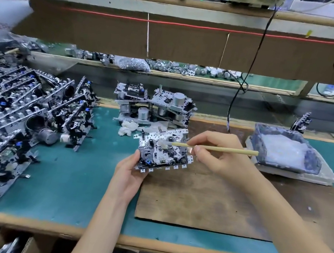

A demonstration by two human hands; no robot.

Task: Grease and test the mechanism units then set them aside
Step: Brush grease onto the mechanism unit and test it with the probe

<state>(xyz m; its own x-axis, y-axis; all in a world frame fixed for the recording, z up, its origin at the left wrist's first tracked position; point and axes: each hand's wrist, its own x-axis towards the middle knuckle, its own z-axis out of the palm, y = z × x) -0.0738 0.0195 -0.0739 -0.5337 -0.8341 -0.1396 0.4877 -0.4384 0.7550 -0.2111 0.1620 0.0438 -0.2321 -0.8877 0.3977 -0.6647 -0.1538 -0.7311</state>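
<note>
Left hand grips the lower-left corner of one mechanism unit, tilted above the brown board. Right hand pinches a wooden stick, its white-greased tip touching the unit's top face. Grease tray sits right; stacked units lie left (two more piles behind).

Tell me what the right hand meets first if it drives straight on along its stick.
The mechanism unit in the left hand: the stick in the right hand seems to touch it, depth unclear.
</note>
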